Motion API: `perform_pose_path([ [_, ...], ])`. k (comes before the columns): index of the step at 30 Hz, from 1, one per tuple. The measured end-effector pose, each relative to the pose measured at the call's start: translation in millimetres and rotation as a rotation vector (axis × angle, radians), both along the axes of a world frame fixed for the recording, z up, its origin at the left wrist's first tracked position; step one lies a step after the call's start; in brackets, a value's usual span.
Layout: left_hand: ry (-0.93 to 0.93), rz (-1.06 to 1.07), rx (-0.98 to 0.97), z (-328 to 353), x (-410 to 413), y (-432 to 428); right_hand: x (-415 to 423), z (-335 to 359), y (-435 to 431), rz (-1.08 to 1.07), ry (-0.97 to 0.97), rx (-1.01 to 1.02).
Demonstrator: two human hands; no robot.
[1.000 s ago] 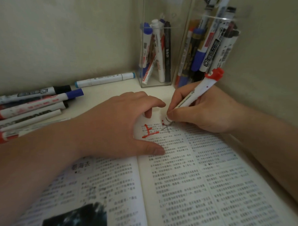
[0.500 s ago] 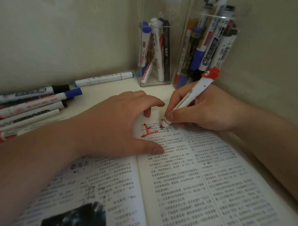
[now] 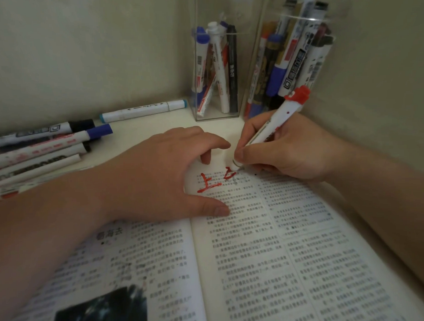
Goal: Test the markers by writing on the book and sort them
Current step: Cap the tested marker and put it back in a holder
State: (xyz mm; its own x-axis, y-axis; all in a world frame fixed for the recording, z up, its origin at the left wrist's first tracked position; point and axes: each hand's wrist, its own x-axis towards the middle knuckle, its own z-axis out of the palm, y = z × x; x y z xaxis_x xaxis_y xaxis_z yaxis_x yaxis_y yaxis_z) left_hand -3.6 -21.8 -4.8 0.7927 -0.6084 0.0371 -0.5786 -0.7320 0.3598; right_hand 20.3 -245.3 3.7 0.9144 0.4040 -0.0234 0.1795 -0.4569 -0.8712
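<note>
The white marker (image 3: pixel 278 124), red-capped at its back end, is slanting toward one o'clock, its tip touching the right page of the book (image 3: pixel 257 254) beside red strokes (image 3: pixel 208 184). The right hand (image 3: pixel 294 150) is pinching its barrel, grip closed round it. At nine o'clock the left hand (image 3: pixel 158 176) is pressing the page, grip wide.

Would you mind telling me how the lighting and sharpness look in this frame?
Head view: dim, flat light, no strong glare; the red marker and red strokes read sharp; print on the book smears toward the lower corners; wide-angle distortion tilts the clear holder.
</note>
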Motion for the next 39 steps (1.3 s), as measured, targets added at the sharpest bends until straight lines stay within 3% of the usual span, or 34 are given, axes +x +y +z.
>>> perform_pose_path([
  [7, 0.004, 0.0, 0.002, 0.3, -0.5, 0.0, -3.9, 4.8, -0.6, 0.13, 0.027, -0.016],
  [11, -0.001, 0.001, 0.005, 1.0, -0.3, -0.1, -0.3, 0.2, -1.7, 0.057, 0.025, 0.066],
  [22, 0.004, 0.0, 0.002, 0.4, -0.8, -0.1, 1.3, -0.5, -1.5, -0.029, -0.001, 0.003],
  [28, 0.003, 0.003, 0.007, 0.6, -0.1, 0.3, -1.3, 1.1, -2.3, 0.057, 0.027, 0.07],
  [35, 0.003, 0.0, -0.002, -0.2, -0.5, 0.6, -4.6, 2.7, -0.6, 0.126, -0.007, -0.009],
  [39, 0.007, 0.004, -0.003, 0.0, -0.7, 0.3, -0.2, 0.5, -3.5, 0.057, 0.04, 0.088],
])
